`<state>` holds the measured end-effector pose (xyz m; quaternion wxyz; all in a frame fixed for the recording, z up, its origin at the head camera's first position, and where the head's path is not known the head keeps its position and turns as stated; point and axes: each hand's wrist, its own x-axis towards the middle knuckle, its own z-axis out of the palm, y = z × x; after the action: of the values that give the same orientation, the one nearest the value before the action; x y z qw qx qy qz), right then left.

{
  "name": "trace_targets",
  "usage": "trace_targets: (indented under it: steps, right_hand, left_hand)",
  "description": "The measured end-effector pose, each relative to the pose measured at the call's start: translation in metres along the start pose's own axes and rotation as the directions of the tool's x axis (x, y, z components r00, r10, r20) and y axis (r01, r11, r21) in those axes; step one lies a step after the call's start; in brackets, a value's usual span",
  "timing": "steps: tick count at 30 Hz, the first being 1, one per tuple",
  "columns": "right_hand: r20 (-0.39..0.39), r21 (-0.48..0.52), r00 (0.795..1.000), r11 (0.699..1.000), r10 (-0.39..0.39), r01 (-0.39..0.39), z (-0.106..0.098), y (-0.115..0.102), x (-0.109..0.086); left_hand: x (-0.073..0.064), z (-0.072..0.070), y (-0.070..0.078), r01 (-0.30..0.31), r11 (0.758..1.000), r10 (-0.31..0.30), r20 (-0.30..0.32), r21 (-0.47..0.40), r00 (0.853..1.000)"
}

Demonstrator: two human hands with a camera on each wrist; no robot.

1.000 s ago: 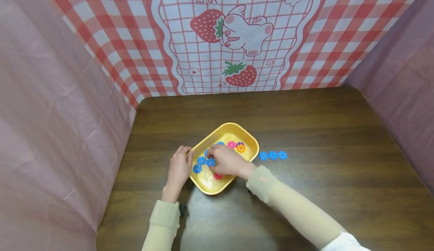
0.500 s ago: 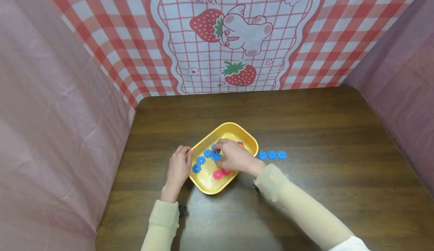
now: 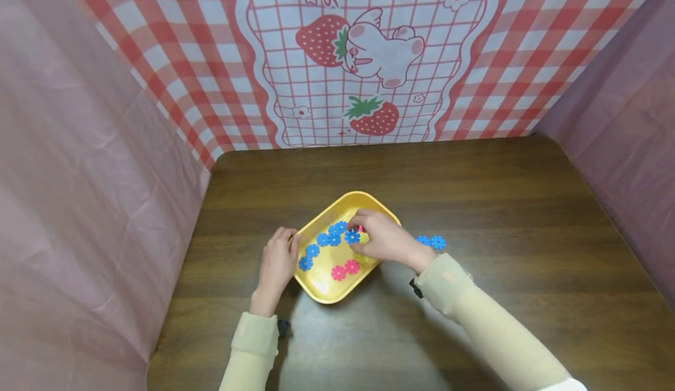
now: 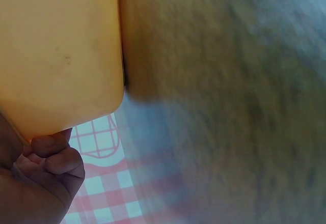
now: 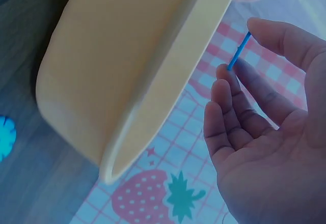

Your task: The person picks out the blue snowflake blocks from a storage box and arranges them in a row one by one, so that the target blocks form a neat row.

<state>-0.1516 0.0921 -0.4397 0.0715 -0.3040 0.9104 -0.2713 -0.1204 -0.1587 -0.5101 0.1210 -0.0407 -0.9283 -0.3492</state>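
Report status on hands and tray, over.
Left hand gripping yellow tray at its edge. Right hand pinching blue disc over tray. Same hand partly hiding one pink disc.

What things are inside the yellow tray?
The yellow tray holds several blue discs, two pink discs, a bit of pink and yellow pieces. The right hand, pinching another blue disc, covers part of the tray; what lies beneath the hand cannot be seen.
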Motion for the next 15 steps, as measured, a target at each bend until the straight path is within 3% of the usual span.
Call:
trace_targets:
  steps: [5, 15]
  right_hand:
    - [-0.007, 0.009, 0.996, 0.996, 0.093, -0.092, -0.011, 0.006, -0.006]
    - [-0.075, 0.021, 0.994, 0.997, 0.075, -0.074, -0.025, 0.022, -0.019]
  left_hand:
    - [0.0, 0.0, 0.001, 0.005, 1.0, -0.005, 0.002, -0.006, 1.0]
    - [-0.001, 0.0, 0.0, 0.009, 1.0, -0.009, 0.005, 0.0, 1.0]
